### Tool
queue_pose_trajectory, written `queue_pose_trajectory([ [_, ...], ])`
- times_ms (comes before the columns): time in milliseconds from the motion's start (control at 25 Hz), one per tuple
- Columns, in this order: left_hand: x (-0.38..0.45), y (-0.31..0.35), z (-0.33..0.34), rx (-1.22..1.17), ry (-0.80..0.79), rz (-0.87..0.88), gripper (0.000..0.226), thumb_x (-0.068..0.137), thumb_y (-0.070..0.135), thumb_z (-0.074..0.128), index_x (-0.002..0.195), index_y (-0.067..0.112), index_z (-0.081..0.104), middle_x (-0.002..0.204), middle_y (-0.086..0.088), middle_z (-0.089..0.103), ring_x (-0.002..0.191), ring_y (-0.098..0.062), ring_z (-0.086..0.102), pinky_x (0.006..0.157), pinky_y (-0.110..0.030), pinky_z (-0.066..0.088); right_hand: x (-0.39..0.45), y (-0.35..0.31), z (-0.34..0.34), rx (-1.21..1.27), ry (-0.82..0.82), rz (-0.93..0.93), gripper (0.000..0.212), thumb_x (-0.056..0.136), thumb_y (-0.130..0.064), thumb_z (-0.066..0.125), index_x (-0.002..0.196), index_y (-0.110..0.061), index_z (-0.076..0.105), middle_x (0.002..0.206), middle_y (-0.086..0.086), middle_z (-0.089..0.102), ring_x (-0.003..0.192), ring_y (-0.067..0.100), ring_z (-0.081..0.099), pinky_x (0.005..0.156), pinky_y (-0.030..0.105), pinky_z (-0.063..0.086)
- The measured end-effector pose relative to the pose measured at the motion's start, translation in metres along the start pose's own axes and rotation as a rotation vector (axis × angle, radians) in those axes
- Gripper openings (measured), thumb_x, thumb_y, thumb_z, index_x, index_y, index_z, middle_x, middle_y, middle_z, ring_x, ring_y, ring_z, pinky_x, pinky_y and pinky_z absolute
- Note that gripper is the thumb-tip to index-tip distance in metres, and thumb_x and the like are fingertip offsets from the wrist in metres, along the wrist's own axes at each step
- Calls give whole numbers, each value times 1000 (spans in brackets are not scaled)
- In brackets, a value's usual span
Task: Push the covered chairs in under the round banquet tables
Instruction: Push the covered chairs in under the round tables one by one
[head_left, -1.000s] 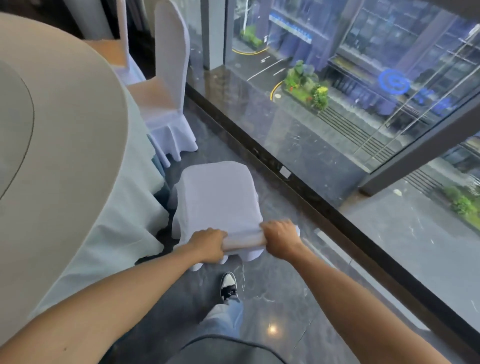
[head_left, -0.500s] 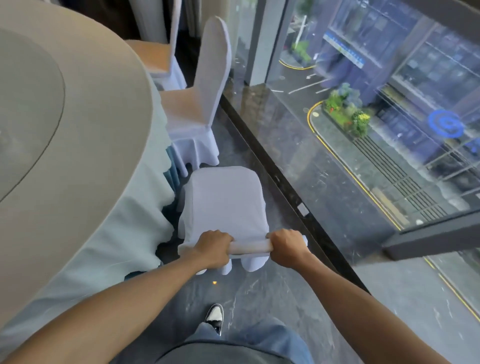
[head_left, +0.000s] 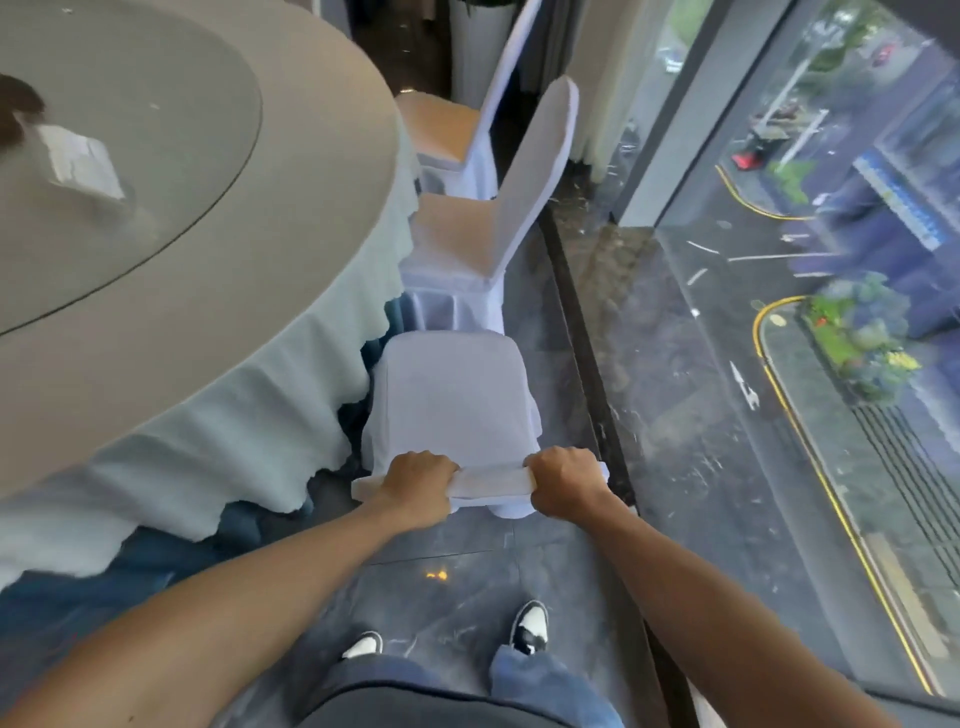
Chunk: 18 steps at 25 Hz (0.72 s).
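Covered chair (head_left: 451, 395) gripped by its top edge, close beside the round table (head_left: 171, 218).
Left hand (head_left: 418, 480) and right hand (head_left: 563, 480) both curl tight round the chair's back rail; its seat sits beside the table's hanging cloth (head_left: 249, 415), with a second covered chair (head_left: 483, 234) just beyond it.

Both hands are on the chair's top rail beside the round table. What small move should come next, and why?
Probably swing the chair left and push it toward the table. The left hand and right hand grip its top rail, but the seat lies beside the tablecloth, not under it, facing along the table's edge.
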<state>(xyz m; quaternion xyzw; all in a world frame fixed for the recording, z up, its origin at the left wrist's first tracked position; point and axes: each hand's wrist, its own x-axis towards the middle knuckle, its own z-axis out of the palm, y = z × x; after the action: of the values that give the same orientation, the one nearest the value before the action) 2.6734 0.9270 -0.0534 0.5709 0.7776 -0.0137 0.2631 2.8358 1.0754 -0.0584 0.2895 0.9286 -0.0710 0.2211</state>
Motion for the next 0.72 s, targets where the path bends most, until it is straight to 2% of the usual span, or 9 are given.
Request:
queue_pose_trajectory([
  [80, 8, 24, 2, -24, 11, -101, 25, 68, 9, 60, 65, 21, 39, 59, 5, 44, 69, -26, 50, 55, -31, 27, 12, 27, -8, -43, -30, -101, 31, 69, -21, 60, 100, -22, 65, 94, 1, 69, 87, 28, 65, 65, 29, 38],
  [120, 12, 34, 3, -48, 27, -152, 21, 68, 9, 61, 66, 21, 43, 62, 4, 49, 69, -25, 49, 52, -31, 26, 18, 39, -13, -72, -45, -153, 31, 70, -22, 61, 101, -22, 65, 96, 1, 69, 88, 27, 65, 65, 30, 38],
  [200, 18, 47, 5, -77, 63, -215, 9, 72, 16, 61, 80, 21, 59, 79, 0, 64, 75, -27, 55, 56, -31, 29, 32, 53, -26, -114, -35, -219, 31, 73, -21, 60, 103, -23, 64, 99, 1, 69, 90, 27, 65, 65, 30, 38],
  [320, 34, 53, 13, -139, 108, -335, 26, 73, 18, 58, 98, 21, 65, 94, -2, 70, 90, -29, 64, 64, -30, 33, 58, 67, -42, -218, -29, -316, 31, 79, -20, 56, 109, -23, 62, 105, 0, 67, 96, 28, 65, 62, 32, 34],
  [520, 79, 55, 12, -245, 181, -504, 27, 67, 18, 56, 93, 22, 63, 87, 0, 70, 84, -29, 64, 61, -30, 33, 128, 85, -62, -289, -28, -472, 32, 80, -17, 52, 110, -23, 61, 109, 1, 67, 101, 27, 65, 69, 32, 39],
  [640, 120, 47, -3, -307, 234, -551, 30, 63, 20, 55, 92, 24, 63, 82, 2, 69, 76, -28, 63, 59, -29, 36, 183, 101, -86, -330, -18, -523, 30, 80, -17, 53, 108, -23, 62, 106, 0, 67, 99, 26, 65, 67, 30, 36],
  [720, 158, 41, -17, -365, 277, -556, 31, 61, 20, 55, 91, 24, 63, 79, 2, 69, 73, -28, 62, 59, -28, 40, 226, 117, -100, -333, 2, -560, 29, 77, -16, 55, 104, -23, 63, 100, 0, 68, 95, 26, 65, 67, 31, 41],
])
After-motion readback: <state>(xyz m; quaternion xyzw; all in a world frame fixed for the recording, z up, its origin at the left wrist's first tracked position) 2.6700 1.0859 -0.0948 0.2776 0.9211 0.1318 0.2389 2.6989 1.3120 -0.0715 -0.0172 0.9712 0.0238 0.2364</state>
